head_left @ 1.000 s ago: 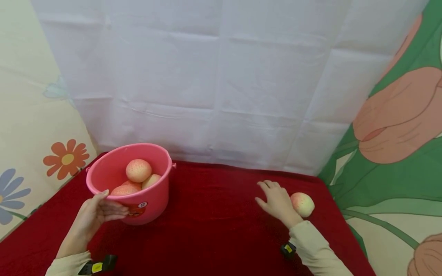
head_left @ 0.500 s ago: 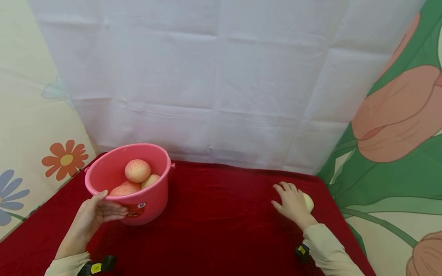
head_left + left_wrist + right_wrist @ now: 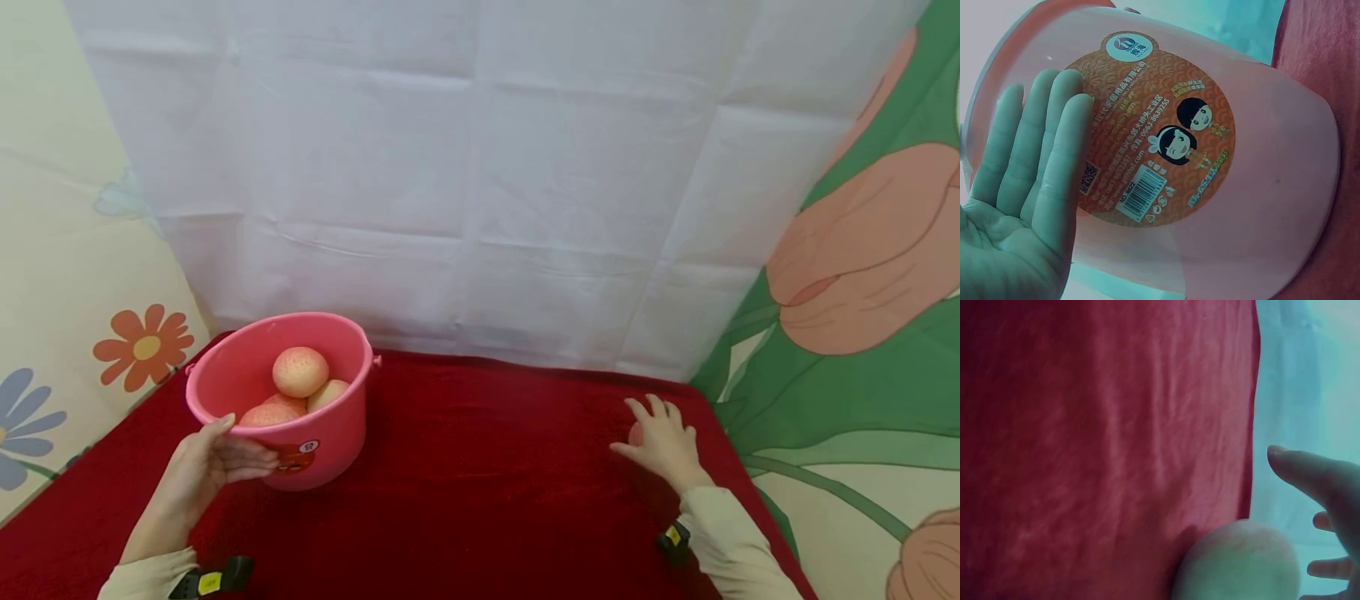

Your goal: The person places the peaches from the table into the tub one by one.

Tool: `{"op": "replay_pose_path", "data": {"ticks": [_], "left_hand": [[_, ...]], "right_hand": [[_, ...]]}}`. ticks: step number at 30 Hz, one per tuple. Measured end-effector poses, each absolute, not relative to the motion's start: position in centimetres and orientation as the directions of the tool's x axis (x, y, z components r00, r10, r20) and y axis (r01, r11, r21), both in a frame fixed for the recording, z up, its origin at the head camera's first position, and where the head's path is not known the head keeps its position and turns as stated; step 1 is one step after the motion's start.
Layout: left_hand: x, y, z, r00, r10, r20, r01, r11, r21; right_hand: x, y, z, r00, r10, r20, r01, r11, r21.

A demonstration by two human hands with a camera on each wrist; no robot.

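A pink bucket (image 3: 337, 442) stands at the left of the red cloth, with several peaches (image 3: 301, 372) inside. Against its near side lies my left hand (image 3: 202, 467); the thumb touches the rim and the other fingers stretch straight along the outside wall. In the left wrist view those fingers (image 3: 1054, 169) are straight beside the bucket's round orange label (image 3: 1154, 131). Over at the right, my right hand (image 3: 663, 442) hovers with spread fingers around a single peach (image 3: 636, 433), mostly hidden beneath it. The right wrist view has this peach (image 3: 1241, 565) on the cloth, apart from the visible fingers.
The red cloth (image 3: 480, 483) covers the table. Behind it hangs a white sheet (image 3: 465, 192). Flower-patterned wall coverings flank both sides, with an orange flower (image 3: 146, 346) at the left and large pink tulips (image 3: 862, 250) at the right.
My right hand has moved right, over the lone peach, which it now mostly covers in the head view. The left hand and the bucket have stayed in place.
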State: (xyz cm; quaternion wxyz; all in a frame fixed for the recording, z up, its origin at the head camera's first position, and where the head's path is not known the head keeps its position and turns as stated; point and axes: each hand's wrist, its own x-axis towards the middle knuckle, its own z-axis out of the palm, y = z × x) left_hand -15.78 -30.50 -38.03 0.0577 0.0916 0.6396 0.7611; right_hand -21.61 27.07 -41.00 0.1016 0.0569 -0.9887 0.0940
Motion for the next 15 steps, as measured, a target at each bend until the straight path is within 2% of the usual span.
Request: {"op": "replay_pose_path", "data": {"ticks": [10, 15], "left_hand": [[-15.8, -30.4, -37.9, -0.978, 0.197, 0.069, 0.037, -0.164, 0.986], [-15.8, -30.4, -38.0, -0.979, 0.193, 0.064, 0.033, -0.162, 0.986]], "right_hand": [[-21.9, 28.8, -41.7, -0.992, -0.039, 0.118, -0.065, 0.970, -0.233], [-22.0, 29.1, -42.1, -0.990, -0.075, 0.121, -0.103, 0.963, -0.248]]}}
